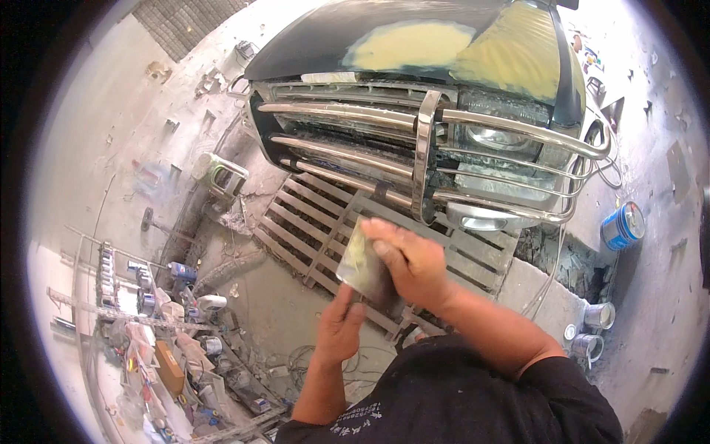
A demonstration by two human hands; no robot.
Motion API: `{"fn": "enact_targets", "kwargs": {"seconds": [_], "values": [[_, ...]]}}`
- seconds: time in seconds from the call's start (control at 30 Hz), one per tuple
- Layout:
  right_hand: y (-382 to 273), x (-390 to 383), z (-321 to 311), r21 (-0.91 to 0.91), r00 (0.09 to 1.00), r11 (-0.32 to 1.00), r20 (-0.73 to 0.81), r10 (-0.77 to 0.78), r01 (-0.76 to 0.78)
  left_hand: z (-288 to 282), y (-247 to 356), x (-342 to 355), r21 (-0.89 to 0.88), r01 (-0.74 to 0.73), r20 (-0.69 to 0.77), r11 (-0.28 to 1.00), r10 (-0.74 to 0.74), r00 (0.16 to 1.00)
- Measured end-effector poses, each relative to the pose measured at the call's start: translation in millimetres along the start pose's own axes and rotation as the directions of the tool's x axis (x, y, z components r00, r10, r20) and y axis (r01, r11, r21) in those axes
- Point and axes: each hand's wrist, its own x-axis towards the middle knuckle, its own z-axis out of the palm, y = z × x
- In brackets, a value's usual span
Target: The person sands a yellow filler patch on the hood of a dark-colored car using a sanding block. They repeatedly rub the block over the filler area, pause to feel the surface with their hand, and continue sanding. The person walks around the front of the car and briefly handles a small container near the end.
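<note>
Two yellow patches (411, 44) sit on the hood (310, 55), paste (357, 253)'s left on the board (372, 287) below, left fingers (345, 299) gripping it, right fingers (393, 237) curled, hold unclear.

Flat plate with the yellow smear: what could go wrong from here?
The plate could tilt if the left hand's grip, seen at its near edge, slips. The yellow smear, if soft, might fall through the gaps of the slatted pallet below. A step forward could also catch in those gaps.
</note>
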Motion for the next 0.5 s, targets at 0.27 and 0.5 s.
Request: {"fn": "enact_targets", "kwargs": {"seconds": [0.27,0.5], "values": [[13,-2,-21,-0.106,0.957,0.992,0.274,0.097,-0.07,-9,20,9,-0.592,0.083,-0.103,0.802,-0.177,0.979],[19,-15,-21,-0.116,0.946,0.984,0.28,0.165,-0.137,-27,-8,5,-0.566,0.092,-0.334,0.819,-0.331,0.883]]}}
